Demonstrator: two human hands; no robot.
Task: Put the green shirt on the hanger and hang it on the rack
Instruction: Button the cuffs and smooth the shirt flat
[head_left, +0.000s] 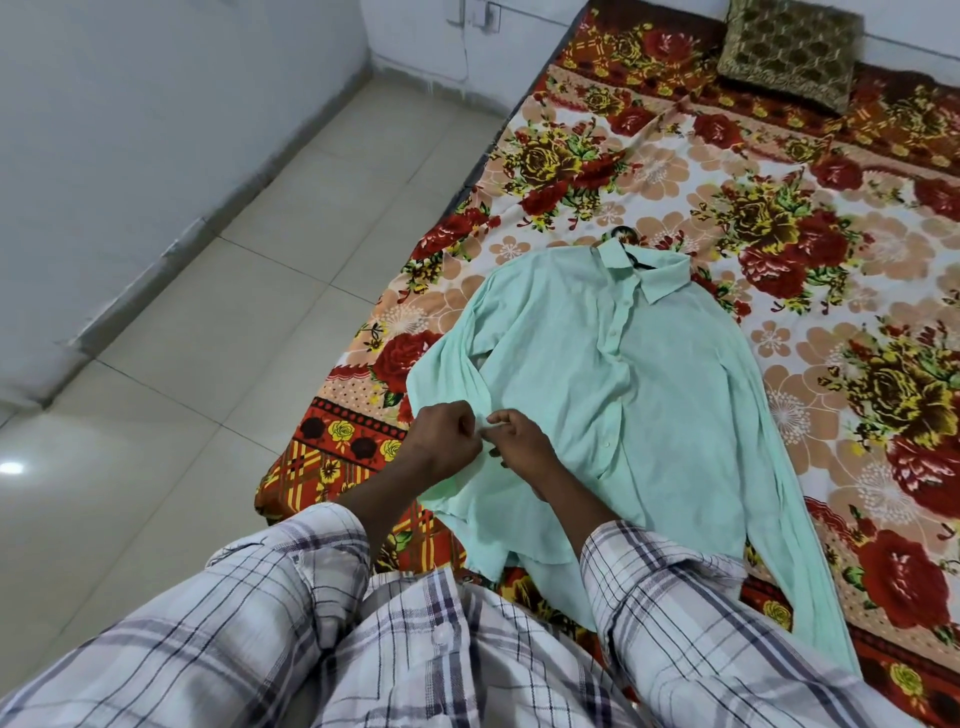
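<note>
**Shirt flat on bed, both hands at its near edge**

Green shirt (597, 374) lies spread front-up on a floral bed blanket (779, 171), collar toward 12 o'clock and hem toward 6 o'clock. Its button placket is closed down the middle. One long sleeve runs straight down the 3 o'clock side; the other is folded in along the 9 o'clock side. A dark hanger (622, 234) sits inside the neck, its hook showing just beyond the collar at 12 o'clock and lying on the blanket.

The left hand (444, 441) and right hand (519, 441) meet at the shirt's 8 o'clock edge, close enough to touch. The left fingers (470, 415) are curled tight into the palm and pinch the pale cloth; the right fingers (501, 417) are bent together and pinch the same fold from the 3 o'clock side. Checked sleeves (291, 597) cover both forearms.

A patterned cushion (789, 49) rests at the bed's 1 o'clock corner. Tiled floor (234, 312) borders the bed at 9 o'clock.
</note>
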